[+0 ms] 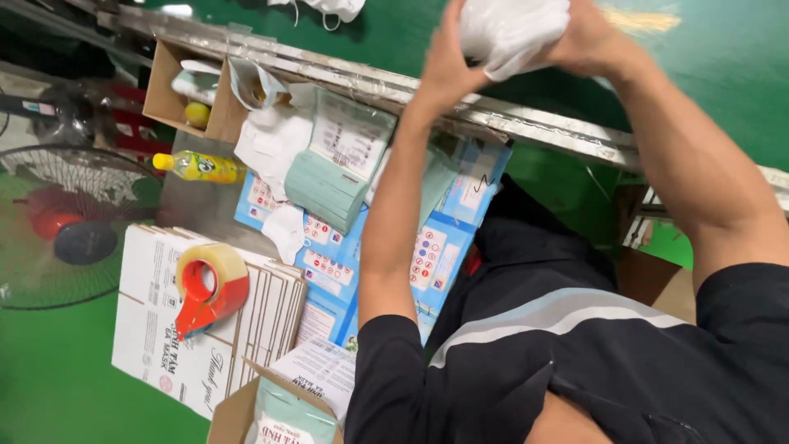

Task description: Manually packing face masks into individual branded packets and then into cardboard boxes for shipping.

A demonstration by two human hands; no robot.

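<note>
Both my hands are raised at the top of the view, closed around one white bundle of face masks [514, 29]. My left hand [446, 67] grips its left side and my right hand [593, 41] wraps its right side. The bundle is held over a green belt surface [723, 74], just past a metal rail [542, 123]. Below my left forearm lie a clear pack of pale green masks [327, 185] and several flat blue printed boxes [436, 259].
A red tape dispenser [209, 288] rests on a stack of flattened white cartons [156, 329]. A yellow bottle [197, 167] lies by a small open cardboard box [177, 86]. A floor fan [57, 222] stands at left. An open carton [275, 411] sits at the bottom edge.
</note>
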